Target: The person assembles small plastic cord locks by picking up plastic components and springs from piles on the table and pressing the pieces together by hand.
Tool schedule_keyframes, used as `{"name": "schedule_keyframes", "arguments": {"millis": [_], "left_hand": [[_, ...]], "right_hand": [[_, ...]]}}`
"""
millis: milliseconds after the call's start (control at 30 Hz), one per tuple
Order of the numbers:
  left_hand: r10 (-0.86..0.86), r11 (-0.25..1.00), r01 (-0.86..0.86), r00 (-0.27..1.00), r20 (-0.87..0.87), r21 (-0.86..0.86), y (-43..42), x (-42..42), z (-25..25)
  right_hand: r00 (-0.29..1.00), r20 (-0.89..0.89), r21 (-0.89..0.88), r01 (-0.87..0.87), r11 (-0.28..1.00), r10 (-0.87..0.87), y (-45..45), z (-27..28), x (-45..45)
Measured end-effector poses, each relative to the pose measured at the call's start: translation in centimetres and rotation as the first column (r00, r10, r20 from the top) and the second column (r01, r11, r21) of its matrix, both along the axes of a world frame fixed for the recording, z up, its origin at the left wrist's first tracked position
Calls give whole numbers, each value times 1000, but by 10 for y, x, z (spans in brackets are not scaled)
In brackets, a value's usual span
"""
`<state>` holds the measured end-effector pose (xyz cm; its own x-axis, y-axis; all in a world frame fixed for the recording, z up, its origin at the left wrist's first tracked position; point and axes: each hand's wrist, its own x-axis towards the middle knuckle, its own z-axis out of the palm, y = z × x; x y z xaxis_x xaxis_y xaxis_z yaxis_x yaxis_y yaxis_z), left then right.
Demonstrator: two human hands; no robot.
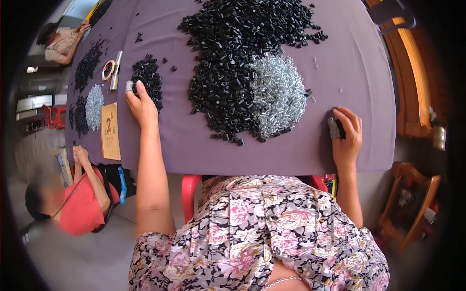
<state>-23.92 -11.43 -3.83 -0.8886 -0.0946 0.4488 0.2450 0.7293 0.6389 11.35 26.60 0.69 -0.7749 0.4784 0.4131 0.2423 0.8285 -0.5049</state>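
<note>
My left hand (142, 106) is at the near-left edge of a small heap of black tubular pieces (148, 80). A grey cover wraps one fingertip; thumb and finger are apart, with nothing visible between them. My right hand (348, 138) rests on the purple cloth at the right, fingers curled, with a grey cover on the thumb. Something dark shows between thumb and fingers, too hidden to name. Between my hands lies a large pile of black tubular pieces (221, 87), beside a heap of clear, silvery small tubes (280, 94).
On the left lie a booklet (110, 131), a tape roll (108, 70) and a silvery tube (116, 71). Past them are further black heaps (87, 65) and a pale heap (94, 106). A person in red (85, 203) and another person (60, 43) work there. A wooden chair (407, 203) stands right.
</note>
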Motion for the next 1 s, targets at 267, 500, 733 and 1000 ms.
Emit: {"name": "schedule_keyframes", "arguments": {"millis": [267, 500, 733, 1000], "left_hand": [[-64, 982, 93, 983, -174, 163, 9, 23, 6], [-211, 910, 242, 969, -126, 336, 15, 39, 4], [-216, 960, 246, 955, -205, 133, 41, 71, 31], [-616, 787, 596, 773, -149, -160, 150, 13, 49]], "right_hand": [[1000, 14, 43, 27, 999, -28, 1, 10, 6], [997, -63, 3, 40, 999, -40, 7, 8, 9], [996, -84, 24, 25, 999, -23, 12, 10, 15], [997, -73, 28, 21, 999, -19, 10, 7, 15]]}}
